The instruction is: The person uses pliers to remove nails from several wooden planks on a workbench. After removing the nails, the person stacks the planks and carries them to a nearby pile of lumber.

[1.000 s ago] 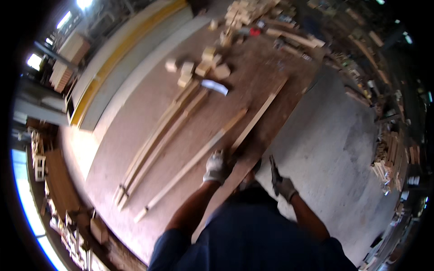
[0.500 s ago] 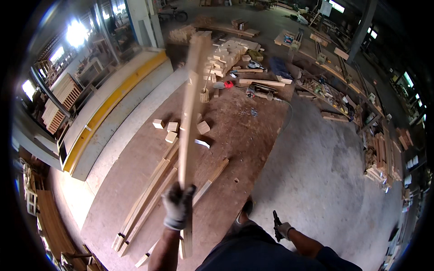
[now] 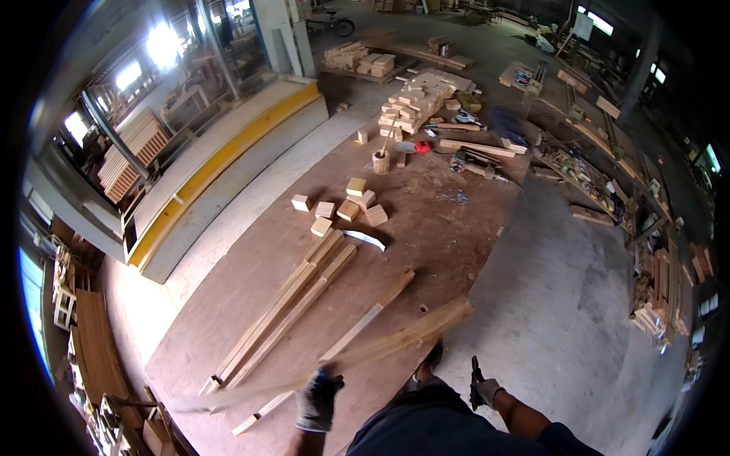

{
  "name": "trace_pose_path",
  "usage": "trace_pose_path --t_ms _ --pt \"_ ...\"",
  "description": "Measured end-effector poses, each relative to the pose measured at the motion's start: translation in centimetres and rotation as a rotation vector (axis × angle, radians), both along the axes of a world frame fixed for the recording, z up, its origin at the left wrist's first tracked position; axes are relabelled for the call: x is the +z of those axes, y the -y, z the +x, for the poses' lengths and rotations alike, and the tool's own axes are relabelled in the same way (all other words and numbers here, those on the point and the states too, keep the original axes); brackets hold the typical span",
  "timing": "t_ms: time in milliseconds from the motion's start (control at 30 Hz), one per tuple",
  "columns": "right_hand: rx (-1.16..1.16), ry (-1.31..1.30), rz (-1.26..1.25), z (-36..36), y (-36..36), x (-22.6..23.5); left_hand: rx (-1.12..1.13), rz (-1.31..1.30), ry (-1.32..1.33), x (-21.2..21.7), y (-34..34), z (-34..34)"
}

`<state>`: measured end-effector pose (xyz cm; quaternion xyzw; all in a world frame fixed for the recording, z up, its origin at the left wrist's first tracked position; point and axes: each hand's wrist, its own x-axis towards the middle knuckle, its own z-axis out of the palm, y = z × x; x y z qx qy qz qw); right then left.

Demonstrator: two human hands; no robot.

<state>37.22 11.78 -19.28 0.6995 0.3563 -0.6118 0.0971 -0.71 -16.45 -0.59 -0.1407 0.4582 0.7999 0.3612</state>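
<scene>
While the left hand is clamping its fingers around a long wooden bar, motion-blurred and slanting across the grip, the right hand is gripping a dark tool above the grey floor. The bar is extending to both sides of the left grip, over a broad brown work surface. Just ahead of that grip, a narrow strip is lying on the surface, and farther to the left several longer strips are lying side by side. Beyond these, small wooden blocks are sitting loosely near a curved white piece; a bigger pile of blocks is standing farther out.

Far left of the left grip, a yellow-edged structure is running alongside the surface, and a bicycle is standing deep in the room. Right of the right grip, timber is lying stacked.

Well ahead of both grips, a small pot is holding a thin stick, slightly tilted; other contents are remaining unclear. Ahead and right of the right grip, a low rack is bearing cluttered items too small to identify.
</scene>
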Motion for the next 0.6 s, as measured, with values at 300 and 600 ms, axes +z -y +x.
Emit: trace_pose_path --t_ms 300,600 --pt "0.040 -0.033 0.005 -1.9 -0.4 2.9 0.297 0.060 0.701 -12.0 3.1 6.1" --pt "0.192 -0.112 0.112 -3.4 -1.0 2.6 0.260 -0.111 0.700 -18.8 4.3 5.8"
